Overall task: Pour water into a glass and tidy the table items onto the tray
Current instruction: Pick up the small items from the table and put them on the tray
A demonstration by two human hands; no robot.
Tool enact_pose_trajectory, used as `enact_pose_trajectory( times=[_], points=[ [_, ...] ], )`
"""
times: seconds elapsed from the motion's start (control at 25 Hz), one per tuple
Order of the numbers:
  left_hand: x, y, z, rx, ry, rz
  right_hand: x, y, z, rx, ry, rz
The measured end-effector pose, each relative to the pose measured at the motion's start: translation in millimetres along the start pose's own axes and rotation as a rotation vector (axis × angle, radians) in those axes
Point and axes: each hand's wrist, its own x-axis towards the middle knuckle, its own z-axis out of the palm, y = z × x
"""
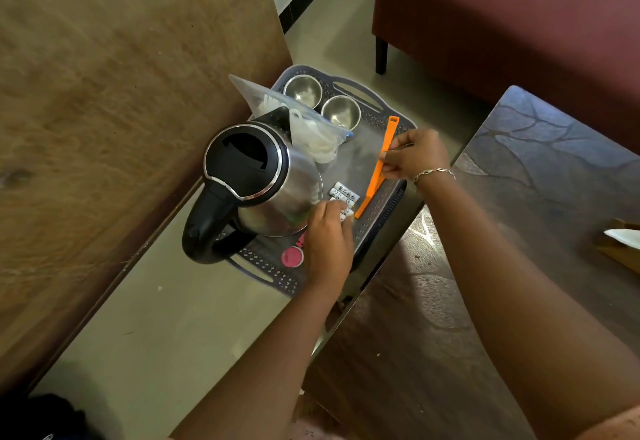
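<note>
Left of centre, the kettle [256,180] already stood on the tray [377,211], the tray seemingly down on the floor beside the worktop [519,231], with a plastic bag [311,128] and two steel bowls [304,91] behind it. The left hand [329,242] curled over small white packets [343,195], its grip hidden. Further right, the right hand [415,155] pinched an orange stick [379,166], lowering it in. Tidying looked nearly done; no glass showed, so the pouring couldn't be judged.

Left hand [327,242] hides part of small white printed sachets [343,194]; print too small to read.
</note>
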Motion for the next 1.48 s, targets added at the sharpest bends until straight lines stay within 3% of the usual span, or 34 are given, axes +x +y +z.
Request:
enact_pose_trajectory(
  times=[0.28, 0.84, 1.48],
  points=[
    [56, 31, 7, -0.03, -0.048, -0.027, -4, 4, 6, 0.131, 0.007, 0.045],
    [106, 25, 47, 0.417, -0.354, -0.083, -14, 45, -23, 0.369, 0.163, 0.022],
    [114, 21, 53, 0.661, -0.57, -0.076, -23, 60, -27, 0.44, 0.168, 0.073]
  ],
)
